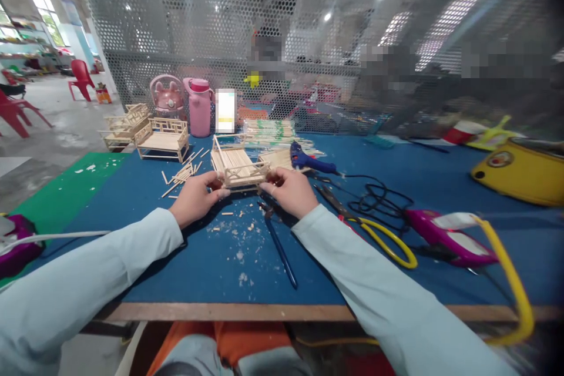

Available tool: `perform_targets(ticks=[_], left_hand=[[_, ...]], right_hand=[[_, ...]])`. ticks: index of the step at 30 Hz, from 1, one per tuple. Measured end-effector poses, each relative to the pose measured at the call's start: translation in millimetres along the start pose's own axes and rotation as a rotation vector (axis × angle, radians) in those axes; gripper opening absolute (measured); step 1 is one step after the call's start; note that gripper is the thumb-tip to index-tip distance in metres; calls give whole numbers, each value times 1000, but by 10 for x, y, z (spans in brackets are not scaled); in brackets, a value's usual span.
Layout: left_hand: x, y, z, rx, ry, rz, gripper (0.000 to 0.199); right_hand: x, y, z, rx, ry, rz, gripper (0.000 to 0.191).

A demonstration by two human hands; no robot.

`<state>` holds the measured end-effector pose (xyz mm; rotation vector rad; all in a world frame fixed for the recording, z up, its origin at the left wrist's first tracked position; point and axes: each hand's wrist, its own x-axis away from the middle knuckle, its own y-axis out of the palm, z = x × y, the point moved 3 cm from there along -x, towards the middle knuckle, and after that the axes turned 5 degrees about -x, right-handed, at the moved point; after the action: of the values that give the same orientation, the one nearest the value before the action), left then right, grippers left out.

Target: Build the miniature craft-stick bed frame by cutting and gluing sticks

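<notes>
Between my two hands is a miniature bed [240, 165] made of thin wooden sticks, with a slatted base and low railings. My left hand [198, 195] pinches its near left corner, thumb toward me. At the near right corner, my right hand [288, 189] grips it with bent fingers. Just behind my right hand lie a flat stick panel [277, 158] and a blue hot glue gun [308, 160]. Blue-handled pliers [279, 244] rest on the table below my right hand. Left of the bed lies a loose pile of short sticks [185, 173].
Finished-looking miniature stick benches [162, 138] stand at the back left, near a pink bottle [200, 108] and a lit phone [225, 110]. Yellow-handled scissors [388, 241], a black cable, a purple power strip [453, 239] and a yellow pouch [522, 170] occupy the right side. Perforated mesh [176, 17] rises behind.
</notes>
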<state>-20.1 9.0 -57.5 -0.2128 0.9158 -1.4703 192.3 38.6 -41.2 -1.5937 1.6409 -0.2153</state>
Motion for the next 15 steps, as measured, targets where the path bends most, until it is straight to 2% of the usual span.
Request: perform_targets(ticks=[5,8,10,11,13,15], left_hand=[[-9,31,-20,-27,18,4,14],[-22,-5,-21,8,6,-31,32],[-42,-95,-24,45,-23,-113,46],[-58,-165,-29,56,-39,-164,47],[-101,-341,-35,50,-8,-248,33],[-164,-550,-67,90,10,-199,29]], right_hand=[[19,4,-21,38,23,21,8],[17,-13,-36,31,21,2,10],[16,-54,-34,18,21,-10,19],[19,-85,-31,11,23,-9,25],[39,-164,-37,2,30,28,33],[84,-232,-86,18,-1,80,24]])
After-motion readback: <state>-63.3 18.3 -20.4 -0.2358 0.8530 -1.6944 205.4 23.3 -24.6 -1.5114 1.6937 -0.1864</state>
